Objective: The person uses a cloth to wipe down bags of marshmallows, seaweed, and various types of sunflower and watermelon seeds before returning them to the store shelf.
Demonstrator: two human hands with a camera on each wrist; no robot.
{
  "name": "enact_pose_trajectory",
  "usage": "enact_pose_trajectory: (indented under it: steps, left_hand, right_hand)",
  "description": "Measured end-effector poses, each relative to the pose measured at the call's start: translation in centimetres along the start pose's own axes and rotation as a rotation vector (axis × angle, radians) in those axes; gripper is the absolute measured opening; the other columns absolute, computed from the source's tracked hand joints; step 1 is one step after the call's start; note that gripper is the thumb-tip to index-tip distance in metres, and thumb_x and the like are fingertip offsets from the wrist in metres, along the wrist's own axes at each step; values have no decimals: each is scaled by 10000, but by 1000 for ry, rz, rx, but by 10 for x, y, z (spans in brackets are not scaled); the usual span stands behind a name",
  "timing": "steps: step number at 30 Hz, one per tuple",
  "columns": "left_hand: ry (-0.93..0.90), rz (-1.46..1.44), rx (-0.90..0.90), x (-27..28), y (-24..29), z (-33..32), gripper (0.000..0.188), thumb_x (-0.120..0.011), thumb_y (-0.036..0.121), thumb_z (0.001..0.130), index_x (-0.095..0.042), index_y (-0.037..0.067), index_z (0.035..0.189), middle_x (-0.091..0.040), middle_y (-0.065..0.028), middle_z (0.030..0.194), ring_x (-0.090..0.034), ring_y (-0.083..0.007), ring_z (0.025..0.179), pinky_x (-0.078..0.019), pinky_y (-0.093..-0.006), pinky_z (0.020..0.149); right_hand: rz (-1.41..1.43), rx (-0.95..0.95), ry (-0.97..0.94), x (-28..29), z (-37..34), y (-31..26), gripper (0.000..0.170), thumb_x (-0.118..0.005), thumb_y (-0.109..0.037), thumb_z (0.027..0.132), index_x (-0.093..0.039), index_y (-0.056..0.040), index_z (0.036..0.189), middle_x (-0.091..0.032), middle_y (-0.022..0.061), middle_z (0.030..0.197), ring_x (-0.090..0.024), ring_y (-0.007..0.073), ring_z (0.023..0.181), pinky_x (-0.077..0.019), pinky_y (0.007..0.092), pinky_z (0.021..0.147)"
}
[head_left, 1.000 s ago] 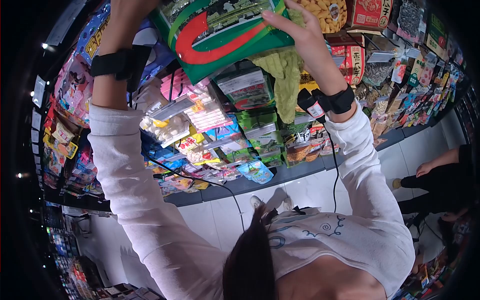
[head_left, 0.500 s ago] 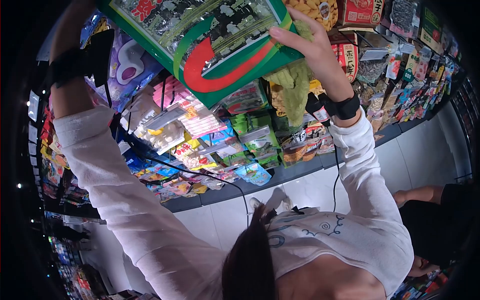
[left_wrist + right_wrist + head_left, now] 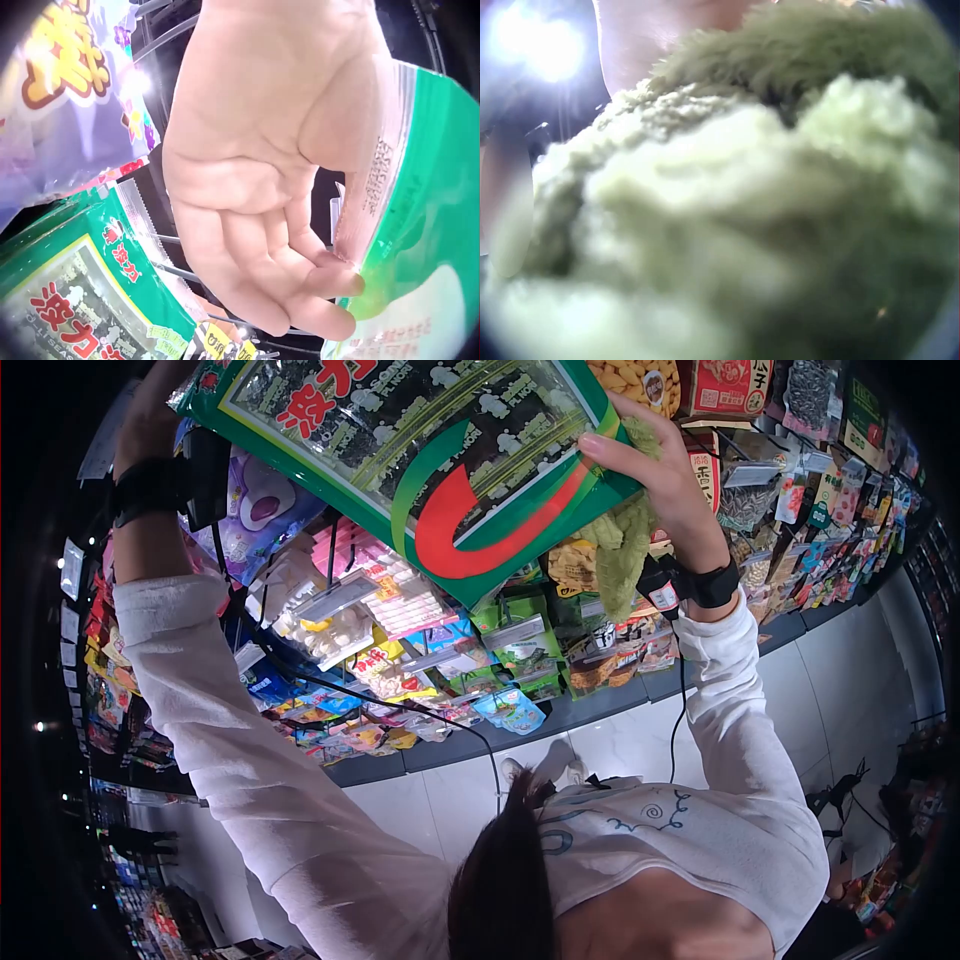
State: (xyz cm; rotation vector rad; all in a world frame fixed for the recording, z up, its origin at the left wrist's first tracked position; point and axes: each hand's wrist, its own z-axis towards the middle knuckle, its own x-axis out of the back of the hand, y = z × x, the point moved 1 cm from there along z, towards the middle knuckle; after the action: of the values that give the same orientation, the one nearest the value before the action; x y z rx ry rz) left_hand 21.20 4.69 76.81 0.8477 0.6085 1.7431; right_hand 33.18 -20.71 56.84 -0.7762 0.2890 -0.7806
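Note:
A large green seaweed snack bag [image 3: 410,460] with a red swoosh is held up tilted in front of the shelf. My left hand [image 3: 247,187] grips its clear sealed edge, fingers curled at the margin and the thumb hidden behind the bag. At the lower right corner, my right hand [image 3: 668,475] pinches the bag, thumb lying on its front. That hand also holds a fuzzy light green cloth [image 3: 625,550], which hangs down below the bag. The cloth's pile [image 3: 705,202] fills most of the right wrist view, blurred.
Matching green seaweed bags [image 3: 90,277] hang beside my left hand, with a purple bag [image 3: 67,105] above them. Marshmallow bags [image 3: 330,630] and other snacks hang on hooks with price tags. Red seed packs [image 3: 727,388] are to the right. A black cable [image 3: 400,717] trails from my wrist.
The seaweed bag has come lower and more fully into view. My left hand has moved left; my right hand, with the cloth, has shifted slightly right and down.

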Motion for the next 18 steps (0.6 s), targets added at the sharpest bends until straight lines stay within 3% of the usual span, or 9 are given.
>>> enact_pose_trajectory:
  steps: [3,5,12,18]
  left_hand:
    - [10,-114,76,10,-5,2,220,-554,135,852,-602,-44,969,-646,-121,922,-635,-160,767,-528,-237,680]
    - [12,-88,38,16,-11,7,217,-541,104,847,-585,-53,990,-642,-128,925,-634,-167,774,-529,-242,700]
    - [-37,303,-84,1,-11,14,248,-586,157,843,-591,-23,1014,-633,-88,943,-607,-141,825,-490,-242,754]
    - [-23,449,-157,-5,-6,19,280,-613,189,844,-591,-7,1043,-626,-63,967,-589,-126,868,-463,-246,793]
  right_hand:
    - [-33,20,7,7,-1,3,495,-672,-193,774,-508,27,1187,-623,77,1011,-578,123,939,-426,250,857]
    - [69,-63,37,8,-5,3,511,-672,-192,771,-497,27,1198,-628,80,1001,-586,127,930,-434,253,849]
    - [120,-122,0,26,-14,23,509,-666,-209,773,-499,18,1197,-637,78,975,-598,123,893,-445,248,828]
    - [83,-132,20,9,2,-3,431,-641,-178,802,-516,-8,1178,-609,54,993,-579,117,877,-448,246,790]
